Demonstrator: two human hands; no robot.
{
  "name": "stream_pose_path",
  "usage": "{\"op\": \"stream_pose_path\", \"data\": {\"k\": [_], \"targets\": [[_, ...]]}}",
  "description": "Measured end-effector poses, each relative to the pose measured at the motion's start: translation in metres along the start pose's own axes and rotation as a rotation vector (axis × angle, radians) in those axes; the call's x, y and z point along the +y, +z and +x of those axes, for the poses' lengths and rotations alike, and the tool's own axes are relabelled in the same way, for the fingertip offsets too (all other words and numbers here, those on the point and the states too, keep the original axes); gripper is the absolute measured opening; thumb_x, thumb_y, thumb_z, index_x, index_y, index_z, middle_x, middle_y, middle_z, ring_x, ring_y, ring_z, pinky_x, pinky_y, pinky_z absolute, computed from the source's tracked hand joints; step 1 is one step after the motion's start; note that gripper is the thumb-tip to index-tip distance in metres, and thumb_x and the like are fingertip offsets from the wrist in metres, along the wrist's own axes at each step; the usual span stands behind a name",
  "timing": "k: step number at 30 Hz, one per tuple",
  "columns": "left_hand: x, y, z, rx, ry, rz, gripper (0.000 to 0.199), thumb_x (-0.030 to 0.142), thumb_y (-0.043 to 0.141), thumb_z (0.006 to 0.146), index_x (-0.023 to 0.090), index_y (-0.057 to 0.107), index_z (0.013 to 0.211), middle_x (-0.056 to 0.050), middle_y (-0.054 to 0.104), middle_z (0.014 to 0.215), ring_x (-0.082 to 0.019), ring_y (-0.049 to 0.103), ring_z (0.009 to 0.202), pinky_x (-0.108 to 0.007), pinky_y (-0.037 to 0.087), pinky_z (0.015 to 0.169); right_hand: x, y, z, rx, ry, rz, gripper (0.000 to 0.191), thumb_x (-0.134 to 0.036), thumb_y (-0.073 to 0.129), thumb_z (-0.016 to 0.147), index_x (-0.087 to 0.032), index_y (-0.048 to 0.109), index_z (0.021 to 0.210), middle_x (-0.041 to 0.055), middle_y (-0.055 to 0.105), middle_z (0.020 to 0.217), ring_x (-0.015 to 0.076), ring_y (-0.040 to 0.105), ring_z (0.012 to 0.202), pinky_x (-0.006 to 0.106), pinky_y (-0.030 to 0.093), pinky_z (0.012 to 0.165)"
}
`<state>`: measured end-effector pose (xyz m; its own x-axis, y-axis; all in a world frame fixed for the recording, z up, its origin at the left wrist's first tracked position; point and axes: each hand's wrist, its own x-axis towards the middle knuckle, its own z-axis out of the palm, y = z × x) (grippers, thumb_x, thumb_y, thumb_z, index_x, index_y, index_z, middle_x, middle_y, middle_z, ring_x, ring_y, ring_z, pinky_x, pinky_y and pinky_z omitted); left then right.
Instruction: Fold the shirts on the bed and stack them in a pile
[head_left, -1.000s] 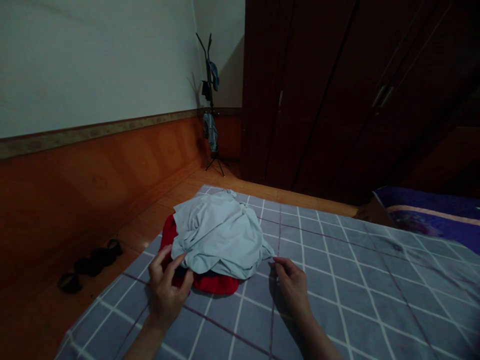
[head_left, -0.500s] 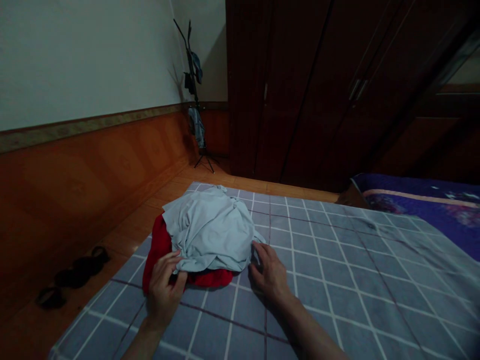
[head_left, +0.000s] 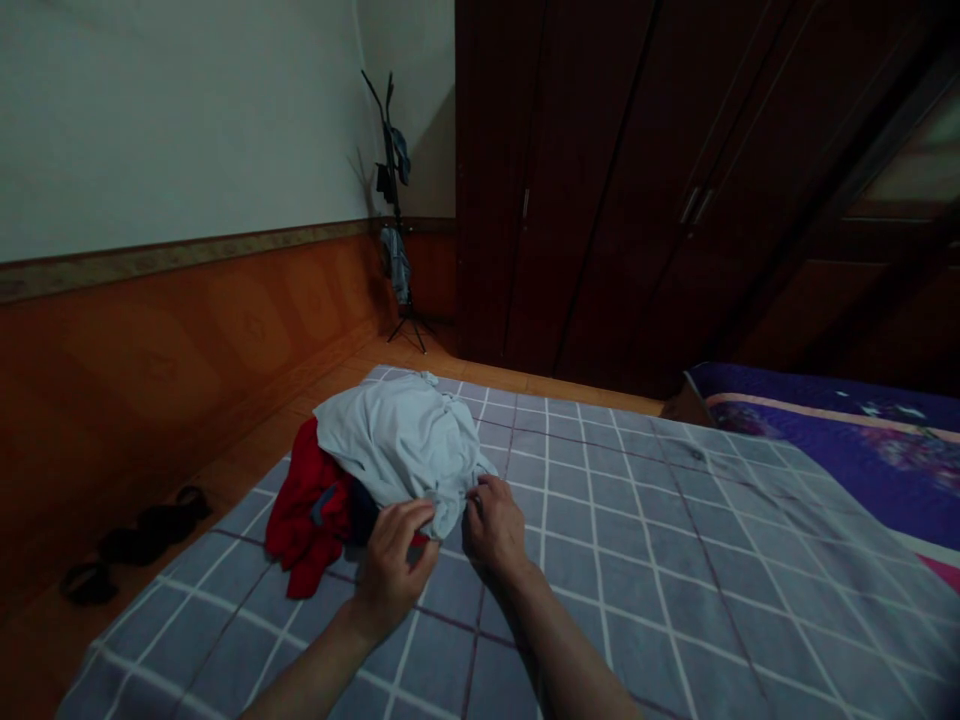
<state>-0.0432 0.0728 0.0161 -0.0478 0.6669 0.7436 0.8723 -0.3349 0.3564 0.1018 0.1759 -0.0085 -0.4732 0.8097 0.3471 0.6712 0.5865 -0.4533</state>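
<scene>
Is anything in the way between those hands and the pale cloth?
Nothing visible: the left hand holds the pale cloth by its near edge; the right hand is at its right side. The red cloth, mostly to the left, blocks neither.

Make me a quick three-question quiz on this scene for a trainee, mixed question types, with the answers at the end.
1. True or false: in this view, the coat rack stands left of the wardrobe.
2. What pattern has the sheet under the pile? A) dots B) grid lines C) flowers
3. Which of the person's hands is nearer the red cloth sticking out left of the pale cloth?

Key: 1. True. 2. B. 3. The left hand.
</scene>
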Motion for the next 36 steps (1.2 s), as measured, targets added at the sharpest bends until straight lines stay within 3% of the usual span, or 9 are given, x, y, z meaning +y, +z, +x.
{"op": "stream_pose_path", "data": {"k": [5,10,15,21,25,28,30,34,36], "targets": [[-0.024,0.013,-0.014,-0.140,-0.065,0.188,0.032,0.009,0.056,0.078,0.018,0.058,0.109,-0.008,0.066,0.100,-0.024,0.060,0.093,-0.038,0.043,0.081,-0.005,0.002,0.008,-0.010,0.060,0.079,0.058,-0.011,0.052,0.071,-0.013,0.048,0.129,0.0137,0.056,0.114,0.0261,0.049,0.105,0.034,0.044,0.084],[-0.029,0.013,-0.016,-0.113,-0.108,0.176,0.008,0.017,0.057,0.081,0.019,0.059,0.088,-0.006,0.066,0.087,-0.022,0.060,0.082,-0.035,0.043,0.074,0.004,-0.001,0.030,0.021,0.216,0.262,0.017,-0.014,0.049,0.075,-0.017,0.064,0.083,0.0092,0.061,0.087,0.0213,0.056,0.083,0.029,0.043,0.070],[-0.021,0.008,-0.017,-0.016,-0.093,0.043,0.012,0.017,0.059,0.079,0.021,0.048,0.075,-0.006,0.064,0.083,-0.021,0.061,0.084,-0.034,0.045,0.074,0.030,-0.027,0.051,0.213,0.337,0.532,0.025,-0.034,0.045,0.079,-0.017,0.064,0.075,0.0022,0.060,0.062,0.0162,0.054,0.061,0.025,0.042,0.055],[0.004,-0.009,-0.005,0.028,0.025,-0.119,0.020,0.019,0.057,0.082,0.022,0.042,0.069,-0.007,0.063,0.080,-0.023,0.062,0.087,-0.037,0.047,0.075,0.040,-0.110,0.037,0.474,0.411,0.820,0.036,-0.050,0.044,0.077,-0.017,0.058,0.081,0.0001,0.058,0.060,0.0141,0.054,0.053,0.027,0.045,0.054],[0.042,-0.031,0.014,-0.005,0.144,-0.351,0.019,0.029,0.047,0.091,0.023,0.042,0.073,-0.005,0.064,0.075,-0.021,0.064,0.075,-0.041,0.048,0.075,0.022,-0.190,-0.020,0.791,0.390,0.687,0.024,-0.038,0.060,0.074,-0.016,0.062,0.085,0.0070,0.066,0.081,0.0202,0.061,0.075,0.033,0.047,0.069],[0.068,-0.028,0.019,-0.081,0.138,-0.535,0.022,0.036,0.041,0.093,0.024,0.044,0.075,-0.002,0.059,0.062,-0.018,0.059,0.057,-0.035,0.048,0.063,0.025,-0.224,-0.069,1.035,0.211,0.504,0.018,-0.035,0.058,0.078,-0.019,0.063,0.084,0.0114,0.065,0.092,0.0257,0.061,0.087,0.041,0.046,0.077],[0.079,-0.013,0.014,-0.199,0.048,-0.549,0.021,0.036,0.046,0.090,0.023,0.047,0.073,-0.001,0.055,0.057,-0.016,0.055,0.052,-0.030,0.042,0.054,0.045,-0.224,-0.097,0.949,0.122,0.401,0.016,-0.034,0.055,0.080,-0.021,0.064,0.083,0.0095,0.065,0.088,0.0240,0.062,0.081,0.038,0.048,0.072],[0.094,0.024,-0.008,-0.659,-0.173,-0.459,0.002,0.023,0.060,0.075,0.022,0.060,0.074,0.001,0.062,0.063,-0.014,0.057,0.060,-0.024,0.041,0.060,0.098,-0.192,-0.135,0.266,0.140,0.182,0.021,-0.033,0.050,0.081,-0.023,0.068,0.082,0.0047,0.068,0.075,0.0190,0.065,0.066,0.027,0.050,0.058],[0.099,0.030,-0.016,-0.911,-0.232,-0.463,0.011,0.020,0.065,0.068,0.023,0.066,0.079,0.003,0.064,0.068,-0.014,0.058,0.067,-0.022,0.041,0.065,0.113,-0.179,-0.146,0.002,0.159,0.099,0.024,-0.033,0.048,0.080,-0.023,0.070,0.080,0.0053,0.070,0.076,0.0195,0.067,0.067,0.027,0.052,0.060]]}}
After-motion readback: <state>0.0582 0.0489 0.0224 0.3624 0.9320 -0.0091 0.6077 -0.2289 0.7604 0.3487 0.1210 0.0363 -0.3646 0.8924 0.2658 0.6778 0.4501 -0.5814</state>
